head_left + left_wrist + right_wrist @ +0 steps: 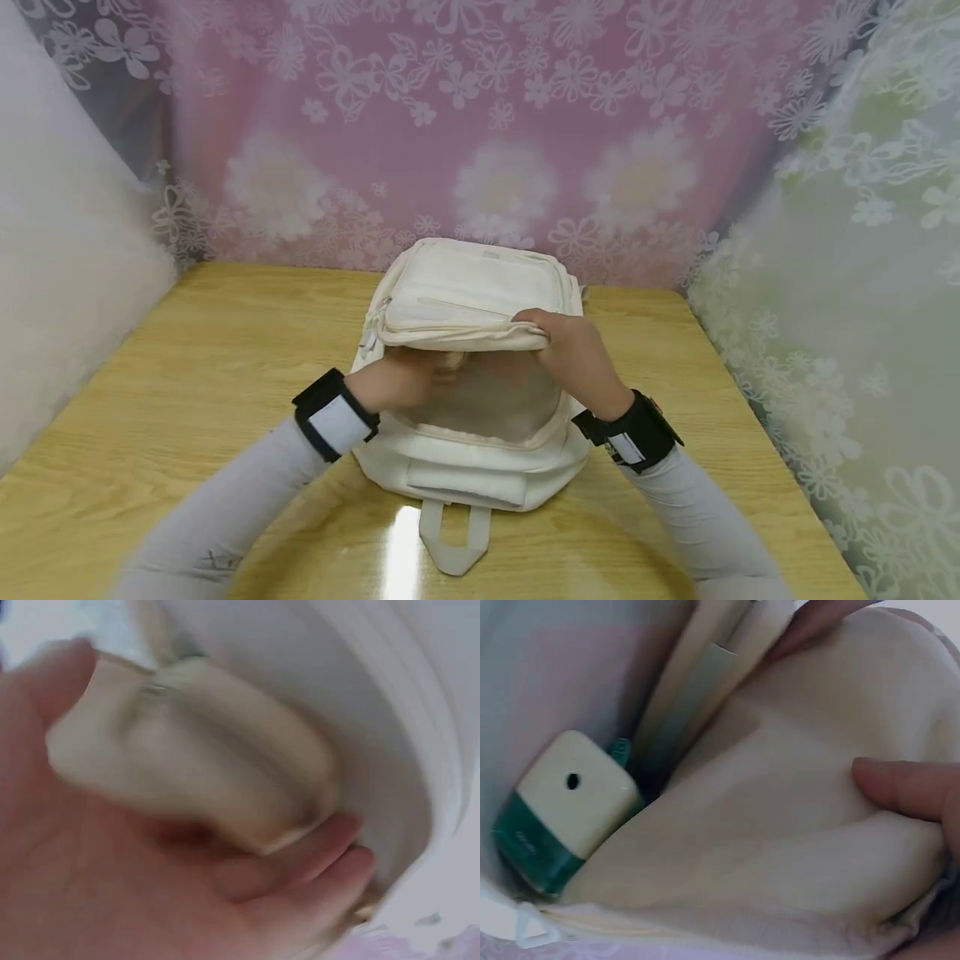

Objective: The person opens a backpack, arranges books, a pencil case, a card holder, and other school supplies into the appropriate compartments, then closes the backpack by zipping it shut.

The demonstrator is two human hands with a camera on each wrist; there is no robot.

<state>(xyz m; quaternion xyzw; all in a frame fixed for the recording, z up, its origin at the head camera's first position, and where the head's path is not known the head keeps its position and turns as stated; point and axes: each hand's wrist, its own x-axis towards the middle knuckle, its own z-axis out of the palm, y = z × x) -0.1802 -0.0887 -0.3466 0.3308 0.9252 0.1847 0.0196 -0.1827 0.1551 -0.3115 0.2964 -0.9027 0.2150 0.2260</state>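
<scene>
A cream backpack [480, 479] lies on the table with its main compartment unzipped. My right hand [585, 358] pinches the edge of its front flap [472, 292] and holds it up; the thumb shows against the cloth in the right wrist view. Inside the opening, my left hand [401, 379] grips a blurred cream pouch-like thing [232, 742] with a dark line along it, thumb on one side and fingers underneath. A green and cream pencil sharpener [577, 795] with a round hole sits deeper in the bag, beside a long cream thing with a grey-green band [694, 697].
The backpack's grab loop [453, 554] points toward me on the wooden table [225, 350]. Behind hangs a pink flowered curtain [420, 150]. Pale sheets stand along the left and right sides of the table.
</scene>
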